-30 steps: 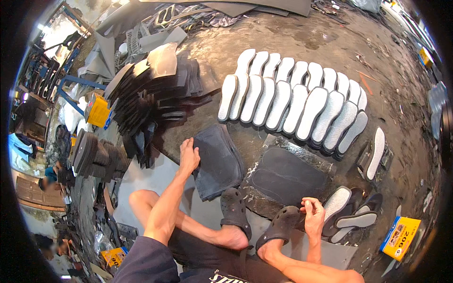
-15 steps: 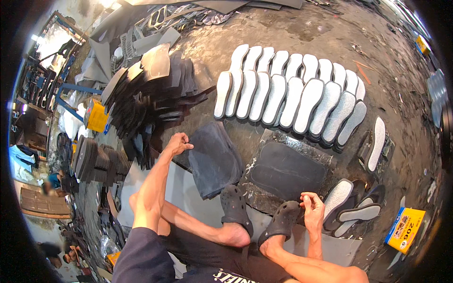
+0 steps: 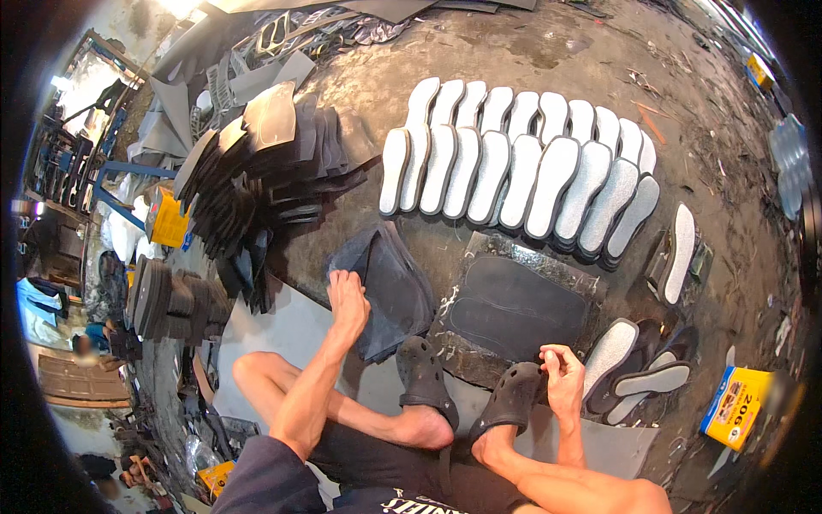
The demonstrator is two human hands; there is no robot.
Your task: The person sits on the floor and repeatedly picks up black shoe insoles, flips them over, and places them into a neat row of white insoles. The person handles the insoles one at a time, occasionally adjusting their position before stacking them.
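Observation:
My left hand (image 3: 349, 304) is closed on the left edge of a dark rubber sheet (image 3: 396, 283), the top one of a small stack. That edge is lifted and bends over the sheets beneath. My right hand (image 3: 563, 384) hangs beside my right clog (image 3: 511, 396), thumb and fingers pinched together; whatever is between them, if anything, cannot be made out. Between the hands and a little farther off, another dark sheet (image 3: 522, 304) with sole outlines drawn on it lies flat on a dark square board (image 3: 479, 244).
Two rows of white-topped soles (image 3: 514, 171) stand beyond the board. Left of them is a tall pile of dark sheets (image 3: 274, 163). Loose soles (image 3: 612, 355) and a yellow box (image 3: 738, 407) lie at the right. Stacked dark soles (image 3: 163, 295) stand at the left.
My left hand has moved right and nearer to me, taking hold of the top sheet's edge and bending it up. My right hand has hardly moved. The view has shifted slightly.

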